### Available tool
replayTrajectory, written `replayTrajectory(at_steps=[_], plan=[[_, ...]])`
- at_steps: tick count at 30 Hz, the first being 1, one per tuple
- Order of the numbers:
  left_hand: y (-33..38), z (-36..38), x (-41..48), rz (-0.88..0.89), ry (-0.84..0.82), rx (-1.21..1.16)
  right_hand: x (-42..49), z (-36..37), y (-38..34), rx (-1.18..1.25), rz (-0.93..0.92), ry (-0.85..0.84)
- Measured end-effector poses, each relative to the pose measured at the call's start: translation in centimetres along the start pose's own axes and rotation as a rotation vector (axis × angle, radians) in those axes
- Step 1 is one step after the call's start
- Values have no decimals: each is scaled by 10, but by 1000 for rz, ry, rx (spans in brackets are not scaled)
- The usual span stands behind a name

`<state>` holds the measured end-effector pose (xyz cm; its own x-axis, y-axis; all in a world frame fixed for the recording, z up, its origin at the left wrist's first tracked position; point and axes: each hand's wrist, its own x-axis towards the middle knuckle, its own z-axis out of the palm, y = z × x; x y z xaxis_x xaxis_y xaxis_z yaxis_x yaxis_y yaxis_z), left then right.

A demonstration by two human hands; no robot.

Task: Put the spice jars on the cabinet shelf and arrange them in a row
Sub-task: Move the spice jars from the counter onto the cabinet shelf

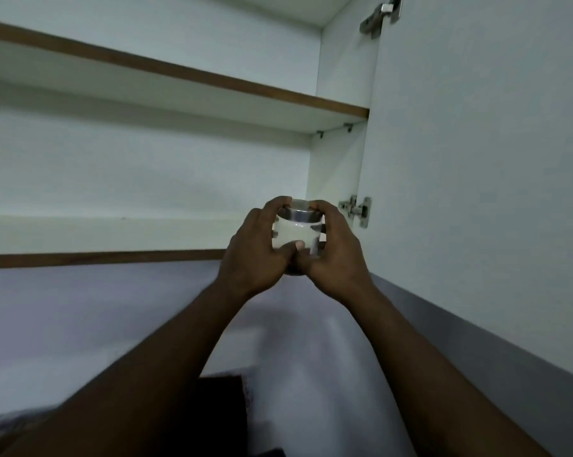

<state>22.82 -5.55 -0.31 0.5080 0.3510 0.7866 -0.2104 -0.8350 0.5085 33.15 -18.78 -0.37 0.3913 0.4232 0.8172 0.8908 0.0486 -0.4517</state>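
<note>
Spice jar (298,230): one, gripped by fingers of left hand (255,255) and right hand (334,255).

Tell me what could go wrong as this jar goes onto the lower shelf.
1. The glass jar has its base lower than the front edge of the lower shelf, so it may knock that edge unless lifted first.
2. The right hand is close to the door hinge and might bump it on the way in.
3. The left hand and right hand grip smooth glass; a slip would likely drop it.
</note>
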Motion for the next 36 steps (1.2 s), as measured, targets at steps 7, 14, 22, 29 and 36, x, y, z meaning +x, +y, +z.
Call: replayTrajectory(at_steps=[7, 14, 22, 29, 36], plan=[[-28, 35, 79, -70, -9, 163, 74, 8, 54, -160, 8, -71], [-43, 81, 116, -99, -68, 209, 103, 3, 92, -377, 113, -151], [-51, 99, 127, -105, -100, 165, 96, 11, 90, -501, 177, -72], [-29, 80, 82, -9, 151, 179, 38, 12, 56, -468, 29, 251], [-41, 62, -49, 139, 59, 210, -88, 49, 53, -265, 92, 104]])
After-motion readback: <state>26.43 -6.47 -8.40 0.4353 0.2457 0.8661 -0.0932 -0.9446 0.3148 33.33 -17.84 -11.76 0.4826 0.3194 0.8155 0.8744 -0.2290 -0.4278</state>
